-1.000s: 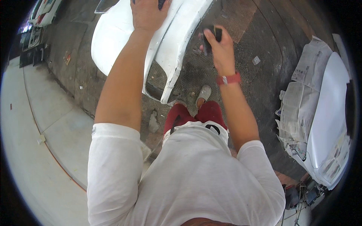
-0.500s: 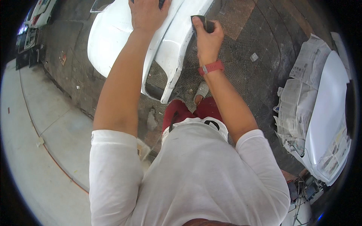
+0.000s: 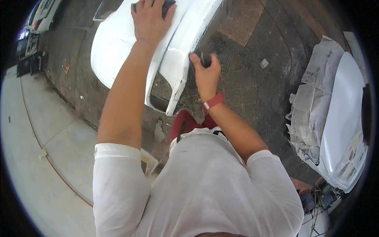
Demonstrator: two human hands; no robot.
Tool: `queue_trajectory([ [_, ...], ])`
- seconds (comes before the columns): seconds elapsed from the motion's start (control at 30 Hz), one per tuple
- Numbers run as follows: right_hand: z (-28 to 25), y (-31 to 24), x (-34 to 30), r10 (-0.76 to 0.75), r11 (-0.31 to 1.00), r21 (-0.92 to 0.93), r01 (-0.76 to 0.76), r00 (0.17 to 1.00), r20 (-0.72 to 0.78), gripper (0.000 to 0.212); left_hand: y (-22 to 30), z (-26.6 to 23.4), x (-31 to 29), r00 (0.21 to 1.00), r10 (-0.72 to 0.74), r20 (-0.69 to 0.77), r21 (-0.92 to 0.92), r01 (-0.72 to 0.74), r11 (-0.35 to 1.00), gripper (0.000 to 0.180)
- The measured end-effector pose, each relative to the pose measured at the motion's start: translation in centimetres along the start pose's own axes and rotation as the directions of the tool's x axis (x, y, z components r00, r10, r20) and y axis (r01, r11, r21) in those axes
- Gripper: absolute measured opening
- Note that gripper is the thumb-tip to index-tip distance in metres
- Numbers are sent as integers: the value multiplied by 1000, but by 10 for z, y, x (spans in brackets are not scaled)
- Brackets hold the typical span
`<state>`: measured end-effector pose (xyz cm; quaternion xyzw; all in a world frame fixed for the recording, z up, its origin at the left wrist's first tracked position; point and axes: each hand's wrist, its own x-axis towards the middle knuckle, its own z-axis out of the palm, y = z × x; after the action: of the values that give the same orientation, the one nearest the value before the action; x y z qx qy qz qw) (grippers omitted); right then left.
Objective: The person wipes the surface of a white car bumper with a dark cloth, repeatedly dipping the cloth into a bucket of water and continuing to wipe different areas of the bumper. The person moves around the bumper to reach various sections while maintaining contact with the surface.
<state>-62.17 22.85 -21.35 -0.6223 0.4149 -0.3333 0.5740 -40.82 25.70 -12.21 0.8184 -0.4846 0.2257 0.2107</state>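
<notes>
A white car bumper panel [image 3: 118,43] lies tilted across the top of the view over a dark grated floor. My left hand [image 3: 149,19] rests flat on the panel's upper surface, and a dark pad [image 3: 167,6] shows under its fingertips. My right hand [image 3: 206,73], with a red wristband [image 3: 213,101], grips a small dark block [image 3: 205,59]. It presses the block against the panel's right-hand edge. My white shirt and red trousers fill the lower middle of the view.
A second white panel [image 3: 339,118] lies on crumpled newspapers [image 3: 312,102] at the right. The grated floor [image 3: 252,51] spreads around the bumper. Pale concrete [image 3: 35,130] runs along the left, a parked vehicle [image 3: 41,15] is at top left, and cables lie at lower right.
My right hand has moved left onto the bumper's edge, then down along it toward me with the block. My left hand has stayed on top of the panel.
</notes>
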Motion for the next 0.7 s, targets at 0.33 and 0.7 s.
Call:
queue_trajectory([
  [0.33,-2,-8,47,55,953,294,-75,995,77,40,3,-3,-3,1000,5,-10,-53,-6,999,28],
  [0.7,5,-13,31,-11,985,172,8,1000,20,52,0,3,0,1000,28,0,-62,-28,998,27],
])
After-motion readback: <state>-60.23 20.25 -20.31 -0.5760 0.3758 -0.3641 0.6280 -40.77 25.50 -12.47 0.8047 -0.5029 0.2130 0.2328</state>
